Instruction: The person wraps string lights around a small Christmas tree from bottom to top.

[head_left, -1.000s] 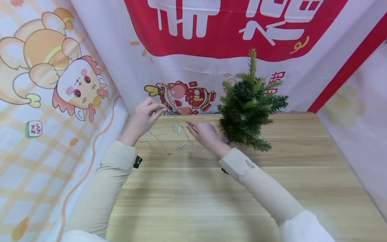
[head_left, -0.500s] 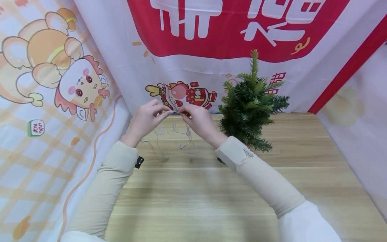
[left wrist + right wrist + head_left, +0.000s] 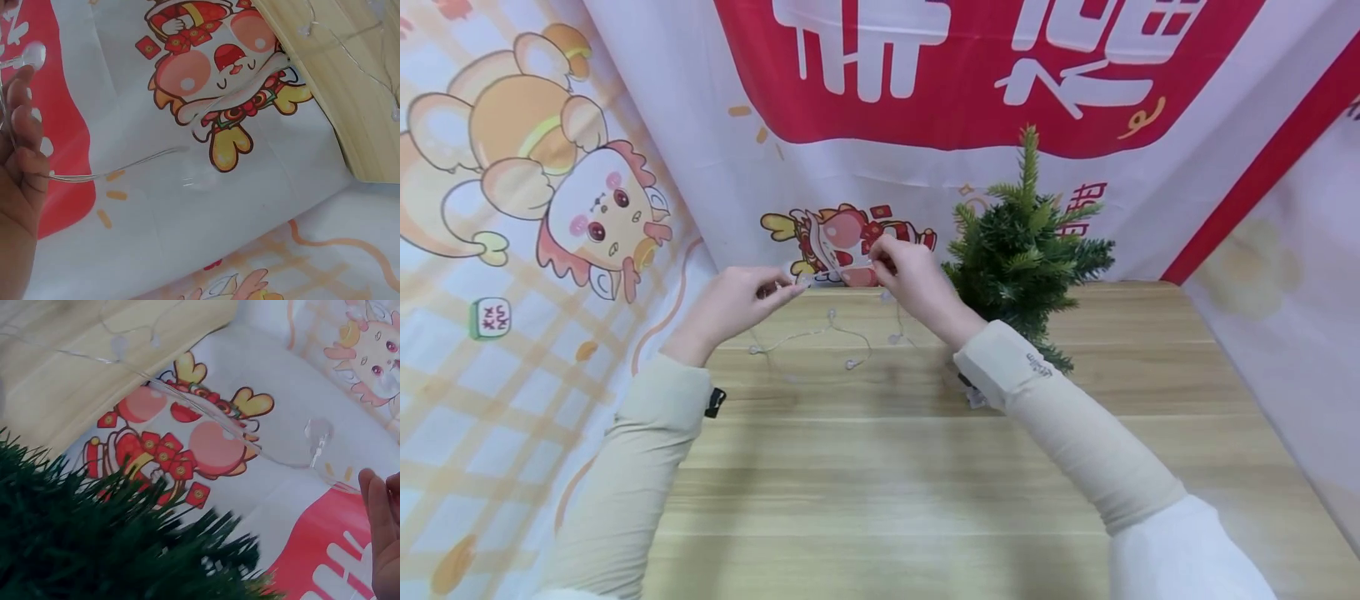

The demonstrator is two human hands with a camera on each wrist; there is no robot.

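Note:
A string of fairy lights (image 3: pixel 831 327) with thin clear wire and small clear bulbs lies partly on the table and partly hangs from the hands. My left hand (image 3: pixel 737 300) pinches the wire between fingertips and thumb, above the table's far edge. In the left wrist view, wire runs out from the fingers (image 3: pixel 28 159) with a bulb (image 3: pixel 34 55) close by. My right hand (image 3: pixel 919 282) pinches another part of the string, left of a small artificial Christmas tree (image 3: pixel 1026 258). The right wrist view shows the wire leading to the fingertips (image 3: pixel 370 494), with a bulb (image 3: pixel 319 432) hanging free.
The wooden table (image 3: pixel 880 492) ends at a printed cloth backdrop (image 3: pixel 730 167). Another cloth with cartoon prints (image 3: pixel 482 375) borders it on the left. A pale cloth (image 3: pixel 1285 333) closes the right side. The tree's lower branches lie near my right forearm.
My hands met at the fingertips half a second ago and are now apart. The left has gone left and slightly down, the right up and right, with wire stretched between them.

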